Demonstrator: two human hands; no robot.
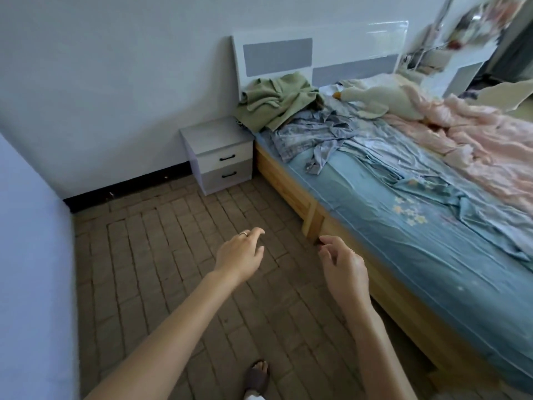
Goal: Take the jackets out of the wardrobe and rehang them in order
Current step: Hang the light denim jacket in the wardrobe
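both hands (291, 258) hang empty, fingers seemingly loose, beside bed (291, 186).

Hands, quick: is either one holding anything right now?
Left hand: open, fingers relaxed, holding nothing.
Right hand: open, fingers loosely curled, holding nothing.

A green jacket (277, 101) lies crumpled at the head of the bed (403, 226), against the headboard. Just beside it, nearer the foot, a grey-blue jacket (314, 134) lies rumpled on the blue sheet.
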